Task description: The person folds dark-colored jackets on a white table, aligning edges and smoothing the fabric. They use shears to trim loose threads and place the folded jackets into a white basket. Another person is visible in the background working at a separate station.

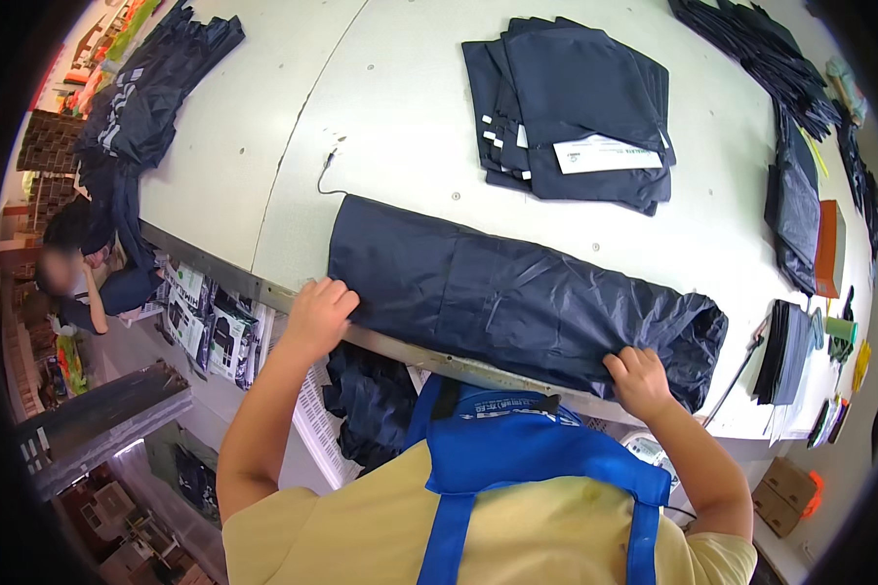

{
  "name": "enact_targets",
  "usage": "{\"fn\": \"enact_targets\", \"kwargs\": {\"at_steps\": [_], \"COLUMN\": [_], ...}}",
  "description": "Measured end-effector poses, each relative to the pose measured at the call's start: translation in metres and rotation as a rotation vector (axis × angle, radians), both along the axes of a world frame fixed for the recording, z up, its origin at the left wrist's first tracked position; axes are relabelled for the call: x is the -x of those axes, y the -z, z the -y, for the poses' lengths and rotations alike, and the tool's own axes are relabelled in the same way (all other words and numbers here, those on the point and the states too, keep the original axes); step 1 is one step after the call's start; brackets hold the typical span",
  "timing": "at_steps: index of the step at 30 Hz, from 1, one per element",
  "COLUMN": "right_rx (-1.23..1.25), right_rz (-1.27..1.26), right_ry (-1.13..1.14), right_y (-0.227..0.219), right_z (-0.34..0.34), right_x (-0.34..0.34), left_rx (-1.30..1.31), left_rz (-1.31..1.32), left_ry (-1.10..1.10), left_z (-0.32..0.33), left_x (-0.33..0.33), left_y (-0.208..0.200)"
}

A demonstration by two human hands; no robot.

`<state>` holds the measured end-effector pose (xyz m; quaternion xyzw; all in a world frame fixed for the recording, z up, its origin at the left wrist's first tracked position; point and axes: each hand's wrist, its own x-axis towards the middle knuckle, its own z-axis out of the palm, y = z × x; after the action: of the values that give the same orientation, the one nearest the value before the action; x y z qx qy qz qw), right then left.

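A long folded piece of dark navy fabric (517, 292) lies along the near edge of the table, flat at its left end and crumpled at its right. From its far left corner a thin dark cord (324, 177) sticks out onto the tabletop. My left hand (324, 314) is closed on the near left corner, fingers curled over the edge. Toward the right end, my right hand (642, 380) pinches the near edge. Both thumbs are partly hidden. Beyond the fabric sits a stack of folded dark fabric pieces (595, 93) with a white printed slip (607, 154) on it.
The pale table (400, 107) has a seam running across its left part. Dark fabric heaps lie at the far left (151, 97) and far right (761, 58). An orange-brown box (828, 249) and a green roll (841, 329) stand at right. Another person (88, 263) sits at left.
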<state>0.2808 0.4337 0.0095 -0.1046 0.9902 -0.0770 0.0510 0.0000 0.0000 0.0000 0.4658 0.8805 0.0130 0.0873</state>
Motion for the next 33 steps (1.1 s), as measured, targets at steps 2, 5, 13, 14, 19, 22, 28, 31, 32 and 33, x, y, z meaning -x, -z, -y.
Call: {"fn": "enact_targets", "kwargs": {"at_steps": [2,5,13,14,19,22,28,31,32,33], "right_rx": [-0.076,-0.006,0.158,-0.01,0.028,-0.026,0.347,0.214,0.226,0.157], "right_rz": [-0.005,0.038,0.022,-0.084,0.046,-0.049,0.087,-0.104,-0.026,0.038], "right_ry": [0.033,0.059,0.386,0.521,0.689,0.749,0.731,0.496,0.463,0.437], "right_y": [0.017,0.014,-0.025,-0.009,0.025,0.06,-0.005,-0.005,0.004,0.034], "right_z": [-0.003,0.007,-0.064,-0.102,-0.187,-0.19,-0.144,-0.001,0.044,0.077], "right_x": [0.01,-0.026,-0.003,-0.017,-0.038,-0.057,-0.025,0.022,0.028,0.024], "left_rx": [-0.064,-0.471,-0.18,-0.206,-0.242,-0.214,-0.192,-0.209,-0.245,-0.279], "left_rz": [0.171,-0.002,-0.037,-0.039,-0.018,0.007,0.002,0.04,0.088,0.135], "left_ry": [-0.06,-0.066,-0.081,-0.066,-0.021,0.013,0.021,0.031,0.029,0.026], "left_z": [-0.021,-0.045,-0.063,-0.066,-0.065,-0.065,-0.065,-0.062,-0.063,-0.062], "left_x": [0.004,-0.032,-0.032,-0.033,-0.024,-0.019,-0.021,-0.018,-0.014,-0.008], "left_y": [0.001,-0.009,0.064,0.066,0.071,0.069,0.076,0.072,0.072,0.072]}}
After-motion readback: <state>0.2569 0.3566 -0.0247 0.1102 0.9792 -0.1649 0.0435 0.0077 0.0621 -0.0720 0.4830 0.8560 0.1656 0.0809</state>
